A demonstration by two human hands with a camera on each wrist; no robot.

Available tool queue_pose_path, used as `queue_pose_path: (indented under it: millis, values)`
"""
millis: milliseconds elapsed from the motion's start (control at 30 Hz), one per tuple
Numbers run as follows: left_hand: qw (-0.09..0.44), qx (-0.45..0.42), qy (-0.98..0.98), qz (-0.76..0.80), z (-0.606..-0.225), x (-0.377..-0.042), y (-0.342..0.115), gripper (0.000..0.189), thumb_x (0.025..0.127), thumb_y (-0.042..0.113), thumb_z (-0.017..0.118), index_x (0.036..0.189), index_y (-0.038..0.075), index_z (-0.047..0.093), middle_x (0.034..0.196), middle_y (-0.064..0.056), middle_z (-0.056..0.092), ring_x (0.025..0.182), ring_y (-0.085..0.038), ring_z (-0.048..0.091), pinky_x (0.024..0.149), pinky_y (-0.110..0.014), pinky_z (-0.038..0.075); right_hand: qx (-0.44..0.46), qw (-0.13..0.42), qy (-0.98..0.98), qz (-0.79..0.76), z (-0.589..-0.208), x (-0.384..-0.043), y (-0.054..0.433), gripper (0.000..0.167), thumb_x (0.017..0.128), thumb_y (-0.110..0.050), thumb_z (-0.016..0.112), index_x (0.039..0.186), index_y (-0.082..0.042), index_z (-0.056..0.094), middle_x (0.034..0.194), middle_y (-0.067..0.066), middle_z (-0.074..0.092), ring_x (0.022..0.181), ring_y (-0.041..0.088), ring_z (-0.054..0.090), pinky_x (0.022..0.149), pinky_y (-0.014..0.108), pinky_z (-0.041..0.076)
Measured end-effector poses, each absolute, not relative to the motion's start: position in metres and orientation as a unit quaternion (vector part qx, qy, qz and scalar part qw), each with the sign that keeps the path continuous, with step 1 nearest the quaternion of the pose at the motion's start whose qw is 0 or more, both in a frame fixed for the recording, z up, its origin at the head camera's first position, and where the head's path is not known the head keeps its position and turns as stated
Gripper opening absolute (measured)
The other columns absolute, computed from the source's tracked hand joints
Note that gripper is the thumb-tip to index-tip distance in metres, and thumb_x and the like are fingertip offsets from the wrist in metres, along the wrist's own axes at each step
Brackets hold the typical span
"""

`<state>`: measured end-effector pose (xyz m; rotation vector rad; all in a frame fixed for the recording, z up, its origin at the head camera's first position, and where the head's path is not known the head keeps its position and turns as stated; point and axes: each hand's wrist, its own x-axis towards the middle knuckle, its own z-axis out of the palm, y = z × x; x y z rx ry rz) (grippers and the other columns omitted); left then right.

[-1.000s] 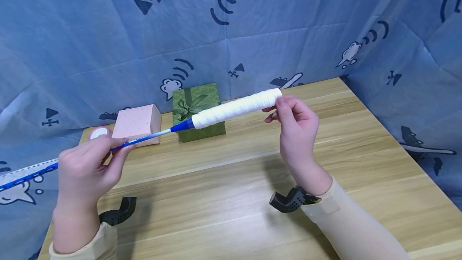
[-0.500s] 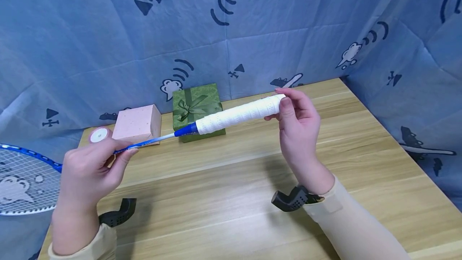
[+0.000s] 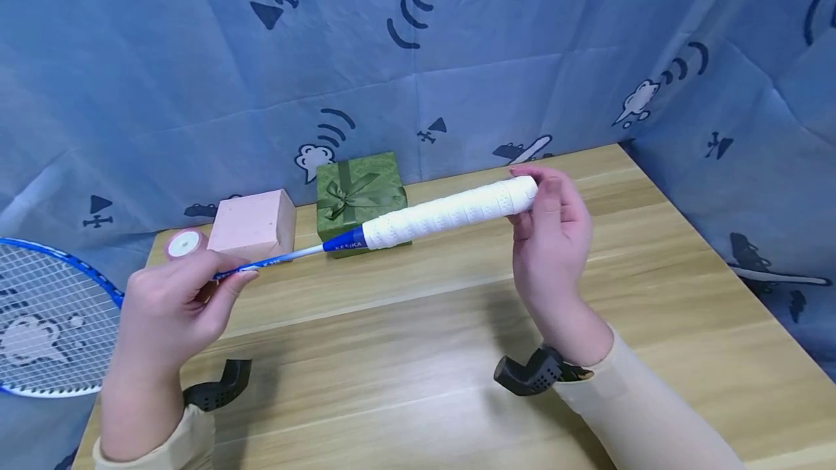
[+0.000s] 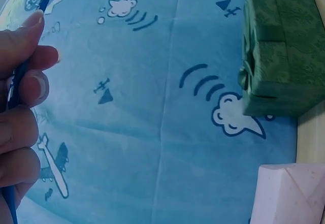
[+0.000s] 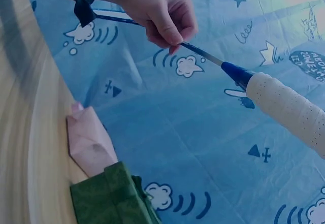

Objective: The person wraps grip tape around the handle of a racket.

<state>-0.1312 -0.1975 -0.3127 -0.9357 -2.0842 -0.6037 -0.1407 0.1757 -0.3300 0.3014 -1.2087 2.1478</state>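
Observation:
A badminton racket (image 3: pixel 451 213) with a white wrapped handle, a blue cone and a thin blue-and-white shaft is held above the table. Its strung head (image 3: pixel 55 321) shows at the far left, partly behind the wrist. My left hand (image 3: pixel 176 303) pinches the shaft between thumb and fingers; the left wrist view shows these fingers (image 4: pixel 20 127) curled round it. At the handle's butt end, my right hand (image 3: pixel 554 245) holds on with thumb and fingertips. That hand is out of sight in the right wrist view, where the white handle (image 5: pixel 287 107) runs off the edge.
Along the back of the wooden table (image 3: pixel 405 368) stand a pink box (image 3: pixel 247 225) and a green gift box (image 3: pixel 375 180) with a ribbon bow. A pink-rimmed ribbon spool (image 3: pixel 186 243) is left of them. Blue printed cloth (image 3: pixel 366 56) hangs behind.
The racket has turned about its shaft, so its strung face now shows instead of its edge. The handle has shifted slightly right and down, and the right fingers have changed their hold on its end.

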Motion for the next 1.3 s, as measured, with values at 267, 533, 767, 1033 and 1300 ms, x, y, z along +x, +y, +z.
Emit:
queue_pose_path:
  millis: [267, 533, 767, 1033, 1300]
  values:
    - [0.370, -0.369, -0.824, -0.218, -0.3121, -0.1323, -0.1981, 0.044, 0.105, 0.043, 0.058, 0.082, 0.007, 0.072, 0.062, 0.009, 0.047, 0.054, -0.002, 0.035, 0.050, -0.018, 0.029, 0.120, 0.308, -0.432, 0.839, -0.3278, -0.1408, 0.1747, 0.032, 0.111, -0.015, 0.046, 0.106, 0.009, 0.066, 0.102, 0.016, 0.066, 0.083, 0.016, 0.068, 0.074, 0.024, 0.060]
    - [0.377, -0.363, -0.828, -0.204, -0.3139, -0.1326, -0.1986, 0.045, 0.105, 0.042, 0.058, 0.083, 0.007, 0.073, 0.062, 0.007, 0.048, 0.054, -0.003, 0.035, 0.051, -0.021, 0.030, 0.106, 0.322, -0.448, 0.827, -0.3317, -0.1429, 0.1756, 0.022, 0.108, -0.010, 0.050, 0.106, 0.007, 0.063, 0.104, 0.017, 0.063, 0.083, 0.020, 0.068, 0.070, 0.028, 0.060]
    - [0.391, -0.355, -0.823, -0.207, -0.3128, -0.1324, -0.1987, 0.045, 0.104, 0.043, 0.059, 0.083, 0.006, 0.072, 0.060, 0.007, 0.045, 0.052, -0.004, 0.035, 0.048, -0.021, 0.029, 0.113, 0.350, -0.438, 0.820, -0.3295, -0.1428, 0.1780, 0.013, 0.104, -0.005, 0.055, 0.095, 0.004, 0.060, 0.101, 0.017, 0.064, 0.079, 0.023, 0.064, 0.064, 0.031, 0.057]
    - [0.410, -0.338, -0.826, -0.190, -0.3151, -0.1328, -0.1990, 0.045, 0.105, 0.042, 0.059, 0.080, 0.006, 0.069, 0.058, 0.006, 0.044, 0.052, -0.004, 0.034, 0.047, -0.024, 0.029, 0.089, 0.372, -0.507, 0.772, -0.3292, -0.1444, 0.1820, 0.005, 0.097, 0.003, 0.066, 0.092, 0.002, 0.064, 0.100, 0.016, 0.066, 0.077, 0.022, 0.061, 0.069, 0.028, 0.058]
    - [0.424, -0.330, -0.824, -0.181, -0.3175, -0.1354, -0.1978, 0.044, 0.104, 0.041, 0.059, 0.078, 0.008, 0.069, 0.056, 0.006, 0.044, 0.052, -0.004, 0.034, 0.045, -0.025, 0.027, 0.068, 0.356, -0.542, 0.759, -0.3317, -0.1457, 0.1827, 0.010, 0.097, 0.001, 0.068, 0.089, -0.001, 0.063, 0.101, 0.014, 0.063, 0.081, 0.022, 0.060, 0.065, 0.028, 0.059]
